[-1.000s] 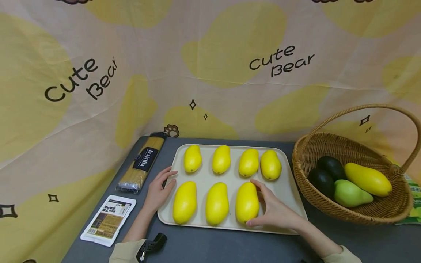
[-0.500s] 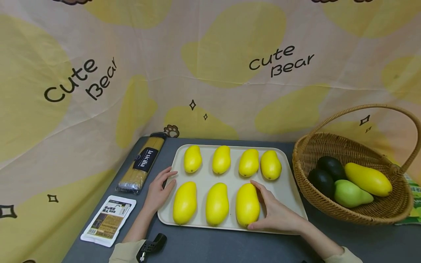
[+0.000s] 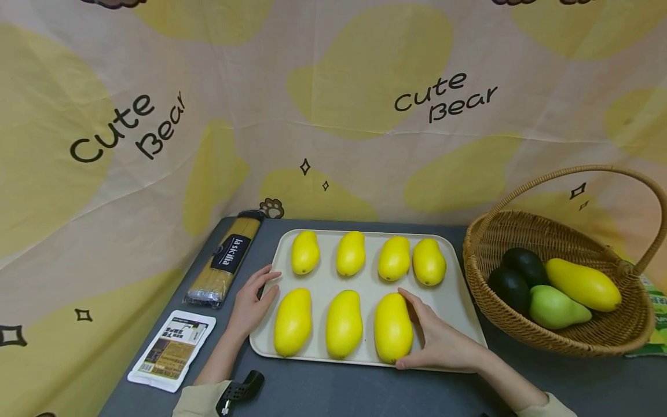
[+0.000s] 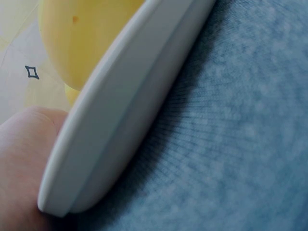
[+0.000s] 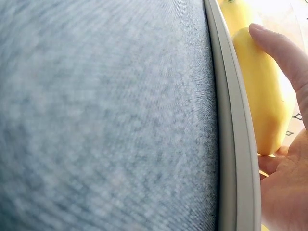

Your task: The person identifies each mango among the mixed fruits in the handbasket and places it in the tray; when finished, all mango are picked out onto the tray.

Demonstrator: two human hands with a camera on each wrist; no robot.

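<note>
A cream tray holds yellow mangoes in two rows. My right hand grips the rightmost front mango, thumb at its near end and fingers at its far end. Seen from the right wrist, the thumb lies on one tip of that mango, just past the tray's rim. Left of it lie a middle mango and a left mango. Fingers loosely spread, my left hand rests on the tray's left edge. The left wrist view has part of this hand against the tray.
Several mangoes form the back row. A wicker basket at the right holds two avocados, a green pear and a yellow mango. Left of the tray lie packed spaghetti and a white pouch.
My right hand has shifted the rightmost front mango slightly toward me and to the right. The left hand and the other mangoes stay where they were.
</note>
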